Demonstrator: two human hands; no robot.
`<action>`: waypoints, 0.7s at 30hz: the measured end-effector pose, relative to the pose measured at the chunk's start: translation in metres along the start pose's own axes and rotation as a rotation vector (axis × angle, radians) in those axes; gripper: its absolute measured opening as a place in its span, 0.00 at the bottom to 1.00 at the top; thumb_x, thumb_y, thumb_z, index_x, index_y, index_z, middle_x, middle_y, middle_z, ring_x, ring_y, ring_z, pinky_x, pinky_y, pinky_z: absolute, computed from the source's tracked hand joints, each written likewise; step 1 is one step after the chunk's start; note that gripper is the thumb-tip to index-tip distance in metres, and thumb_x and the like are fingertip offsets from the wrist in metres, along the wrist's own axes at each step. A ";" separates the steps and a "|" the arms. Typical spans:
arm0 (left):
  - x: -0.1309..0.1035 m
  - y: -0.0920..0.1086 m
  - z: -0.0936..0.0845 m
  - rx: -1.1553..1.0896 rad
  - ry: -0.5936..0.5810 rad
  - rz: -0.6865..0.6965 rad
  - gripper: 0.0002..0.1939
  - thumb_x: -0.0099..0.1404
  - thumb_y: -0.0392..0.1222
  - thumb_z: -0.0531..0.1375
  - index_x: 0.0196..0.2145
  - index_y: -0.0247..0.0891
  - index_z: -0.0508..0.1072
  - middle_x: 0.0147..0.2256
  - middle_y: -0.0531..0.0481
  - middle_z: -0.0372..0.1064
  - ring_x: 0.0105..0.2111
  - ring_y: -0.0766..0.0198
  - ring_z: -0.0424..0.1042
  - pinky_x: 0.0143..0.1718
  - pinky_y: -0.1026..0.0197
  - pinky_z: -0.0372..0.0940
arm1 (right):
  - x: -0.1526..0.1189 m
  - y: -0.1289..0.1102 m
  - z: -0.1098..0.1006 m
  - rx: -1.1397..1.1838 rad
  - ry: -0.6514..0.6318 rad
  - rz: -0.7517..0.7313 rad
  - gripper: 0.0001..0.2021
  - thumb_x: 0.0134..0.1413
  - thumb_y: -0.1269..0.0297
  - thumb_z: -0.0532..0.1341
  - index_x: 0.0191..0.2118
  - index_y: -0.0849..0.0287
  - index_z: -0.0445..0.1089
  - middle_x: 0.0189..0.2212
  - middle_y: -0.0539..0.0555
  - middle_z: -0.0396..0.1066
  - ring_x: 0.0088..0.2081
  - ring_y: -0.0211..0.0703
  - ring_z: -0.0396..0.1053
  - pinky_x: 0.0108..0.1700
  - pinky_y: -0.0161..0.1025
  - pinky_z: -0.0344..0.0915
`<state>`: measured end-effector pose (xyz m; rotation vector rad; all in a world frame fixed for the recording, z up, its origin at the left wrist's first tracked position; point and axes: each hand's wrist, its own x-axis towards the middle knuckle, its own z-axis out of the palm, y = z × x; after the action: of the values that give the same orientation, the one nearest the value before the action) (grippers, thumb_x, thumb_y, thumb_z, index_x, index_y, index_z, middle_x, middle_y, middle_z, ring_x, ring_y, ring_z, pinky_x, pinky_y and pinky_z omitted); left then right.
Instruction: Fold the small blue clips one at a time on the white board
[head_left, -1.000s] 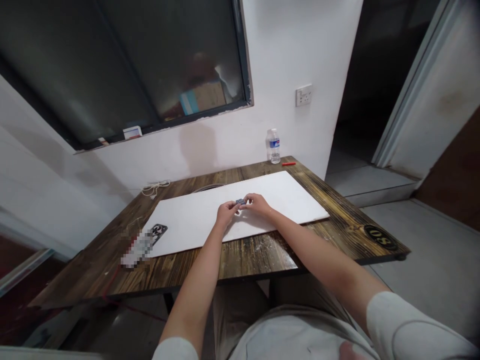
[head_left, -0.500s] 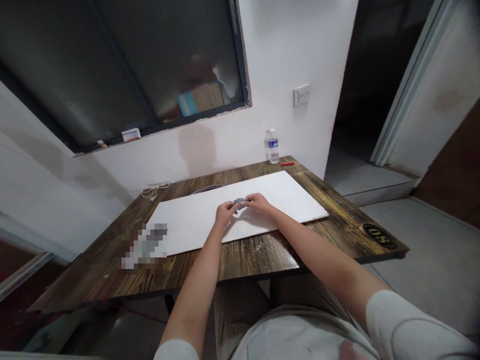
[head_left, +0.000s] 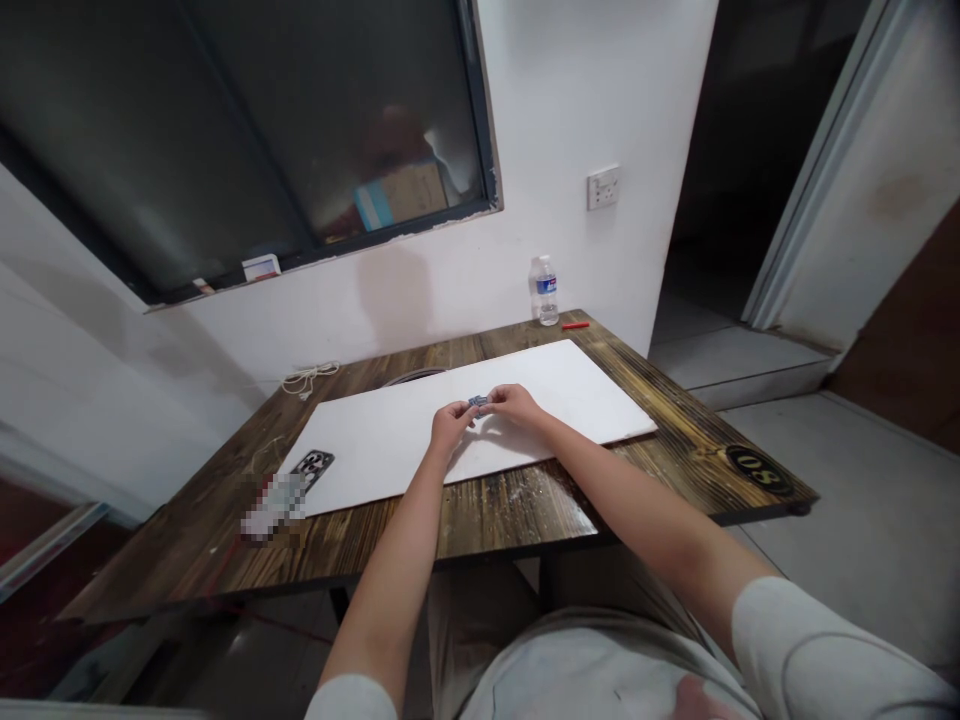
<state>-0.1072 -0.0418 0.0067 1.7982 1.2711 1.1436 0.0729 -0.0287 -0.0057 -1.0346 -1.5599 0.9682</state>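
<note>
Between my two hands is a small blue-grey object [head_left: 478, 401], too small to name, held just over a white board [head_left: 375, 440]. My left hand [head_left: 451, 424] pinches its left side with thumb and fingers. On its right side, the fingertips of my right hand [head_left: 514, 404] close on it too. Fingers cover part of the object, so its full shape is hidden. A soft shadow of the hands falls on the board beneath.
The board lies on a dark wooden table [head_left: 510, 515]. A phone-like item [head_left: 316, 464], partly blurred out, lies at its left end. Toward the back are a plastic bottle [head_left: 547, 292], a red pen-like stick [head_left: 576, 325] and a coiled white cable [head_left: 309, 380].
Both hands stay in nearly the same place, still gripping the small object, which looks slightly turned between the fingers. The view has shifted very slightly.
</note>
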 end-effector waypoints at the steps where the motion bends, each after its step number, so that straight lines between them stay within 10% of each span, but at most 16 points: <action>1: 0.000 0.001 0.000 0.003 0.002 0.003 0.17 0.54 0.54 0.64 0.23 0.36 0.74 0.19 0.53 0.67 0.22 0.66 0.65 0.27 0.64 0.59 | 0.000 0.000 0.000 0.014 -0.009 0.008 0.16 0.36 0.52 0.68 0.23 0.60 0.70 0.21 0.49 0.68 0.25 0.37 0.63 0.29 0.34 0.56; 10: -0.002 0.002 0.000 0.014 0.033 -0.003 0.17 0.54 0.54 0.63 0.23 0.36 0.72 0.19 0.52 0.67 0.21 0.66 0.63 0.25 0.64 0.57 | 0.004 0.005 -0.004 0.033 0.029 0.004 0.14 0.42 0.52 0.65 0.23 0.61 0.72 0.20 0.50 0.70 0.25 0.38 0.65 0.30 0.35 0.58; 21: -0.001 0.002 0.002 -0.020 0.089 -0.050 0.16 0.52 0.53 0.64 0.22 0.36 0.71 0.18 0.53 0.66 0.20 0.67 0.63 0.24 0.62 0.59 | 0.004 0.015 -0.039 -0.173 0.424 0.026 0.08 0.43 0.65 0.66 0.32 0.56 0.69 0.26 0.52 0.73 0.30 0.45 0.68 0.35 0.41 0.61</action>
<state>-0.1047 -0.0432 0.0073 1.7078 1.3438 1.2159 0.1127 -0.0167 -0.0112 -1.2884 -1.2917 0.5863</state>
